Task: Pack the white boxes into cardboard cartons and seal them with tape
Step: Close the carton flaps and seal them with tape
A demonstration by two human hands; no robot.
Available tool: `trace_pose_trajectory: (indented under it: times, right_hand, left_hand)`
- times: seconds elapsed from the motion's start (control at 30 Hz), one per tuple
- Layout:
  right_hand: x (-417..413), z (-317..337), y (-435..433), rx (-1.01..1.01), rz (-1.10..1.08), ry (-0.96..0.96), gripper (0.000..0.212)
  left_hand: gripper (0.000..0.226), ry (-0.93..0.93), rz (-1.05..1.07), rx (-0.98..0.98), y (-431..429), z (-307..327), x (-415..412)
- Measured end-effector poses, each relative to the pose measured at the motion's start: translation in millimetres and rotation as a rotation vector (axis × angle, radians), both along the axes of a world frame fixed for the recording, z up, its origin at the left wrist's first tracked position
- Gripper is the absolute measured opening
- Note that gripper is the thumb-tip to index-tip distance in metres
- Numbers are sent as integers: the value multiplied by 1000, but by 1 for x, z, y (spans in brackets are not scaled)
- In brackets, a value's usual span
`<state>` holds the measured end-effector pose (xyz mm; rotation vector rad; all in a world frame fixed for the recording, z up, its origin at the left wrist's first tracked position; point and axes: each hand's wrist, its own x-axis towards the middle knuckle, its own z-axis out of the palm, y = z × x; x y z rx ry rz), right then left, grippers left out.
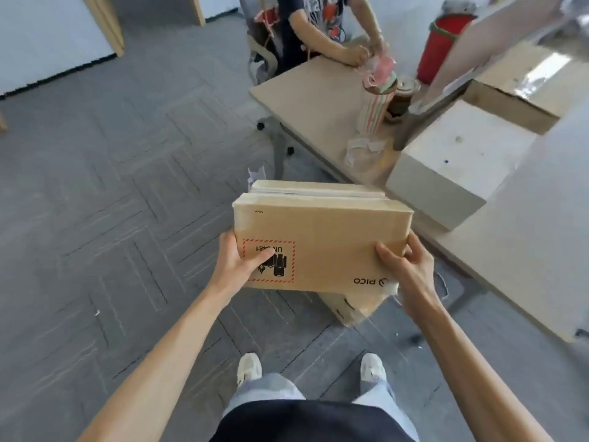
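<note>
A: Where's the carton?
B: Cardboard carton point(322, 237) is up in the air over the carpet floor point(111, 193), just off the long edge of the table point(526, 244). It isn't resting on anything. Flaps closed, pale strip along the top seam. Printed side faces the holder, upside down: red-hatched UN label point(283, 269) on the left, PICO logo on the right.
A: Hands?
B: Both clamped on it, one per end. Left hand point(236, 260) grips the left end, thumb lying across the label. Right hand point(406, 266) grips the right end, thumb on the front face, fingers wrapped round the corner.
A: Under it?
B: Second carton point(350, 309) on the floor directly below, mostly hidden.
A: On the table?
B: White box point(452, 167) at the table's edge, near the held carton, not touching. Behind it a brown carton point(516, 94) with a glossy strip on top. Red bottle point(439, 46) further back.
A: Anyone else?
B: Second person point(306, 27) seated at the next table point(312, 97), both hands on a pink, striped bundle point(379, 90). Can't tell what it is.
</note>
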<state>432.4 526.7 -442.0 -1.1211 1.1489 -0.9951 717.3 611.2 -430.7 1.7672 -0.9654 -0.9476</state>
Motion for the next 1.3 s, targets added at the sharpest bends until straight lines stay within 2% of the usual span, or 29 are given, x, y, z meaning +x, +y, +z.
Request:
trace_pose_trajectory:
  times: [0.13, 0.27, 0.3, 0.4, 0.53, 0.7, 0.83, 1.07, 1.3]
  right_hand:
    - [29, -14, 49, 80, -302, 43, 46]
    - [41, -48, 75, 117, -504, 27, 44]
    - [41, -59, 76, 131, -552, 14, 45]
    - [40, -96, 74, 140, -671, 7, 39]
    - [38, -158, 60, 95, -773, 9, 46]
    - [52, -233, 58, 62, -799, -1, 50]
    - [63, -272, 58, 98, -823, -2, 54]
    - [63, -298, 50, 145, -888, 57, 39]
    - [59, -317, 35, 138, -861, 65, 52]
  left_hand:
    - [38, -12, -261, 41, -30, -15, 35]
    - [39, -13, -461, 49, -72, -52, 39]
    - [41, -2, -495, 66, -82, -63, 36]
    - [66, 38, -554, 81, -113, -108, 30]
    - [64, 49, -587, 89, -149, -179, 19]
    - [69, 90, -593, 86, -179, -260, 31]
    - [71, 96, -556, 106, -187, -302, 36]
    - [71, 86, -559, 88, -204, -319, 16]
    - [72, 13, -584, 123, -223, -338, 26]
